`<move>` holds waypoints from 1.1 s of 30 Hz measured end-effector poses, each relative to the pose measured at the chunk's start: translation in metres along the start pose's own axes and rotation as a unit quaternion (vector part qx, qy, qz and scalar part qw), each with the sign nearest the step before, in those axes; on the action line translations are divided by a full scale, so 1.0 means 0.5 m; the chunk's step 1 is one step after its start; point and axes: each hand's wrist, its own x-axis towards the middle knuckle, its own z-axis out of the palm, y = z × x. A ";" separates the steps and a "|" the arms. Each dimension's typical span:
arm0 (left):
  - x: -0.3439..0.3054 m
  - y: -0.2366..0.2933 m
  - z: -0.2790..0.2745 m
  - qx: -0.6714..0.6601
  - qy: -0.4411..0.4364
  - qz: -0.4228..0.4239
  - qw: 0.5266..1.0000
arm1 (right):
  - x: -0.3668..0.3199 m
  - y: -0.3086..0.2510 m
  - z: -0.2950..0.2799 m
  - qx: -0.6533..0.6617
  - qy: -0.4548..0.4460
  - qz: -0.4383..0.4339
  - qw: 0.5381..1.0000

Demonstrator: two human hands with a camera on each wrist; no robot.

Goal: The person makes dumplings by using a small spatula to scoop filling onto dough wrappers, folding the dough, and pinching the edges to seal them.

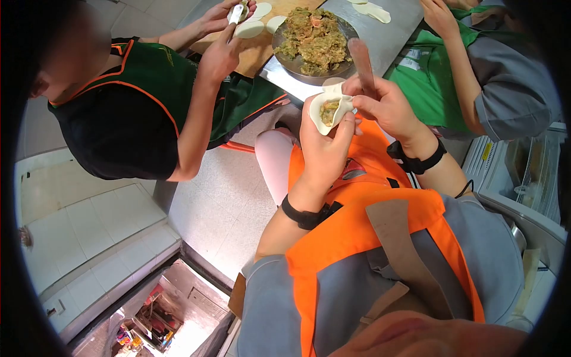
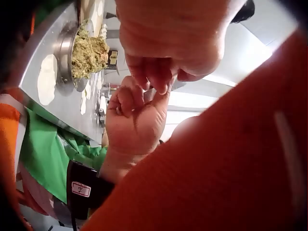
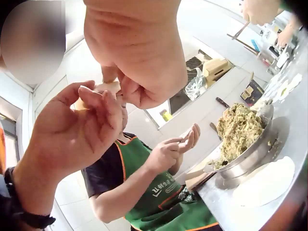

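Observation:
In the head view a round dough wrapper (image 1: pixel 318 116) with greenish filling lies in the left hand (image 1: pixel 324 152), whose fingers and thumb curl round it. The right hand (image 1: pixel 392 110) pinches the wrapper's right edge with thumb and finger and also grips a flat spatula (image 1: pixel 361 64) pointing up. In the left wrist view the right hand (image 2: pixel 137 125) meets the left hand (image 2: pixel 173 38) at the fingertips. The right wrist view shows the left hand (image 3: pixel 77 130) cupped below the right hand (image 3: pixel 137 48), with a bit of dough between them.
A metal bowl (image 1: pixel 351 35) heaped with filling stands on the steel table (image 1: pixel 386 44). Dough wrappers (image 1: pixel 250 30) lie on a wooden board (image 1: pixel 247 59) at the left. A person in a green apron (image 1: pixel 148 89) works at the left, another in green (image 1: pixel 416 68) at the right.

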 end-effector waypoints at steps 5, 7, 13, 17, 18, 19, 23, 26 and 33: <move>-0.004 0.011 -0.005 0.131 -0.010 0.090 0.987 | -0.011 -0.009 0.023 -0.023 0.003 -0.098 0.995; 0.006 0.007 -0.020 0.295 -0.017 0.226 0.928 | -0.027 -0.016 0.025 -0.076 0.022 -0.091 0.993; 0.004 0.010 -0.013 0.303 -0.009 0.286 0.909 | -0.047 -0.044 0.028 -0.293 0.012 -0.244 0.925; -0.011 0.058 -0.022 0.214 -0.115 0.065 0.968 | -0.046 -0.071 0.029 -0.339 -0.028 -0.283 0.897; -0.016 0.064 -0.018 0.137 -0.110 0.007 0.984 | -0.046 -0.083 0.036 -0.316 -0.017 -0.259 0.913; -0.020 0.070 -0.014 0.058 -0.105 -0.050 0.992 | -0.046 -0.096 0.048 -0.293 -0.006 -0.234 0.927; -0.028 0.121 -0.006 -0.003 -0.165 -0.060 0.984 | -0.027 -0.086 0.055 -0.262 -0.101 -0.321 0.904; -0.035 0.120 -0.005 0.028 -0.156 -0.038 0.987 | -0.033 -0.082 0.064 -0.288 -0.114 -0.338 0.889; -0.020 0.067 -0.015 0.151 -0.138 0.179 0.962 | -0.030 -0.068 0.072 -0.320 -0.087 -0.403 0.853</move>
